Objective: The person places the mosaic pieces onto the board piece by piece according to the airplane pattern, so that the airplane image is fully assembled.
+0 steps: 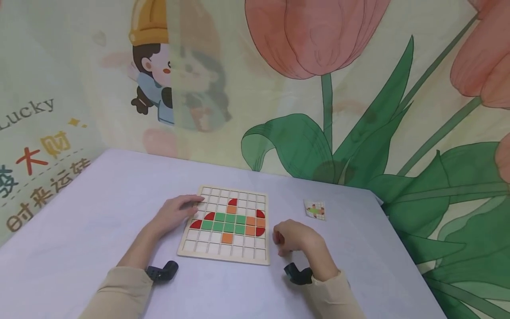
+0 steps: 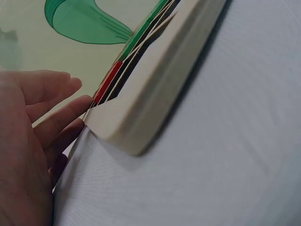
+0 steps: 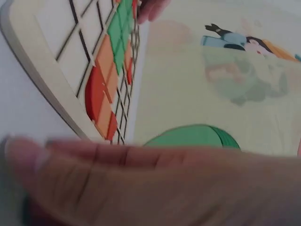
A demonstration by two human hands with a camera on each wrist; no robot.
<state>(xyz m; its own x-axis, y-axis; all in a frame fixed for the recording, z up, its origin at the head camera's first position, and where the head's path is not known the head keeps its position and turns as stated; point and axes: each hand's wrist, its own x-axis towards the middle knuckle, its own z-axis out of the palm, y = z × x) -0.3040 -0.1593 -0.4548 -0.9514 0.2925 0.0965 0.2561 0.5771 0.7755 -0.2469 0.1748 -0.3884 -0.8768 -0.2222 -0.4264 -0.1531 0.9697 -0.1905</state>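
Observation:
A wooden grid board [image 1: 223,260] with white cells lies flat on the table. Across its middle run two rows of green squares [image 1: 218,226], with orange squares [image 1: 227,238] and red curved-edge pieces [image 1: 260,231] around them. My left hand [image 1: 173,215] is at the board's left edge, its fingers loosely extended and fingertips against the rim in the left wrist view. To the right of the board, my right hand [image 1: 295,235] rests near the table with fingers loosely bent and nothing visible in its grasp. Part of its fingers is hidden in the head view.
A small picture card [image 1: 315,210] showing a similar coloured pattern lies beyond my right hand. The white-covered table [image 1: 99,212] meets a printed curtain [image 1: 207,146] at the back. Each wrist wears a black camera, such as the left one [image 1: 163,271].

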